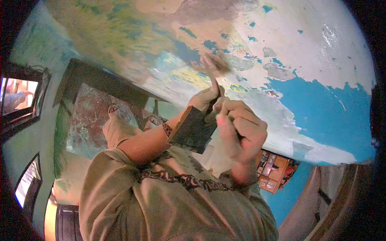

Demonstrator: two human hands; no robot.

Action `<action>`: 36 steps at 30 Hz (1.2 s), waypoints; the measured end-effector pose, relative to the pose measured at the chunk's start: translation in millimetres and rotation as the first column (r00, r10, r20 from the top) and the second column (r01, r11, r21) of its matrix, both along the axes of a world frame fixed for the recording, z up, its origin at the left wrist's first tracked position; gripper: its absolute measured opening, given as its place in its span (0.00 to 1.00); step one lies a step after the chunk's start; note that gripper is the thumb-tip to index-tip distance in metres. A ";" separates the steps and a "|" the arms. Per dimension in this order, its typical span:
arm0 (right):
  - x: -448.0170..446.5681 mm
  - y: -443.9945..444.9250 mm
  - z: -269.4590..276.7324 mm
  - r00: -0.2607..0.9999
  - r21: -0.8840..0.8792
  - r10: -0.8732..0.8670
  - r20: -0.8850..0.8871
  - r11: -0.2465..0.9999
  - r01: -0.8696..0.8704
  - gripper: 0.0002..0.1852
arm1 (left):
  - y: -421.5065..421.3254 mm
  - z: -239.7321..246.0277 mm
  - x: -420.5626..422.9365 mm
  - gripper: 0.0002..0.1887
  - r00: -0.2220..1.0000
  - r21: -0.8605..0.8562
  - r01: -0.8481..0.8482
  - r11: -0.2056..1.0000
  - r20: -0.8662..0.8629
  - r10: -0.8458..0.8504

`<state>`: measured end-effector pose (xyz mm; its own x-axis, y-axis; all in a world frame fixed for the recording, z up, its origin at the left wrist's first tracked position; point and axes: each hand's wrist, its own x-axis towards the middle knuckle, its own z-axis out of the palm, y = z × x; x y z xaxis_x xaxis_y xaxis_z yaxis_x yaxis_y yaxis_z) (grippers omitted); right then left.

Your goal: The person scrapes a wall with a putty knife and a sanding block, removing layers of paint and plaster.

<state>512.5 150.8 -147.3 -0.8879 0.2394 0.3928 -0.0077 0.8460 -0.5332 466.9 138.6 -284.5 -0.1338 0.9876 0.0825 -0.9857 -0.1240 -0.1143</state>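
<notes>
A dark, stiff sheet (193, 130) with a brown edge, which looks like sandpaper, lies in front of my left wrist. My left hand (208, 95), a beaded bracelet at its wrist, grips the sheet's upper end, with one long finger extended towards the wall. My right hand (241, 126) is curled close beside it, its fingertips and thumb at the same end of the sheet. Just beyond both hands is a wall (259, 69) with patchy white filler, peeling blue paint and bare grey spots. A dark blurred shadow falls on it near my left fingertip.
My feet are on a paint-stained board (87, 126) at the left. A dark-framed window (19, 96), with a person's arm showing through it, and a second opening (28, 180) are at far left. A wooden shelf unit (276, 171) with items stands at lower right, near a blue wall.
</notes>
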 end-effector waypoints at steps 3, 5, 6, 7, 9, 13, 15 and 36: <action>0.0 13.0 -4.0 0.997 -0.055 0.071 -0.018 0.996 -0.072 0.18 | 7.9 -5.2 1.1 0.21 0.999 -0.055 0.013 0.998 -0.037 -0.015; -0.6 24.5 -12.3 0.999 -0.036 0.038 -0.017 0.999 -0.039 0.18 | 13.1 2.0 -5.6 0.21 0.996 -0.058 0.044 0.997 0.085 -0.039; -1.8 18.3 -3.0 1.000 -0.031 -0.002 -0.005 1.000 0.001 0.18 | 17.2 1.7 -1.4 0.22 0.994 -0.030 0.062 0.998 0.090 -0.059; -0.6 16.7 -1.0 1.000 -0.028 0.006 -0.008 1.000 -0.006 0.18 | 22.0 0.7 0.9 0.23 0.993 -0.002 0.073 0.997 0.092 -0.073; 2.9 15.4 1.5 0.998 -0.001 0.008 -0.070 1.000 -0.008 0.17 | 26.0 4.6 8.3 0.24 0.999 -0.169 0.045 0.985 -0.002 -0.046; 1.2 25.5 8.0 0.994 -0.042 -0.099 0.042 0.994 0.101 0.18 | 26.4 -4.9 3.8 0.25 0.998 -0.037 0.048 0.998 -0.050 -0.049; 4.0 24.1 6.2 0.998 0.069 -0.069 -0.004 0.995 0.069 0.18 | 31.9 -1.6 4.7 0.25 0.991 -0.042 0.050 0.998 -0.120 -0.054; -9.4 22.0 -7.0 0.997 0.032 0.064 0.033 0.997 -0.065 0.13 | -3.7 12.3 -29.5 0.17 0.999 -0.264 0.000 0.965 -0.046 -0.012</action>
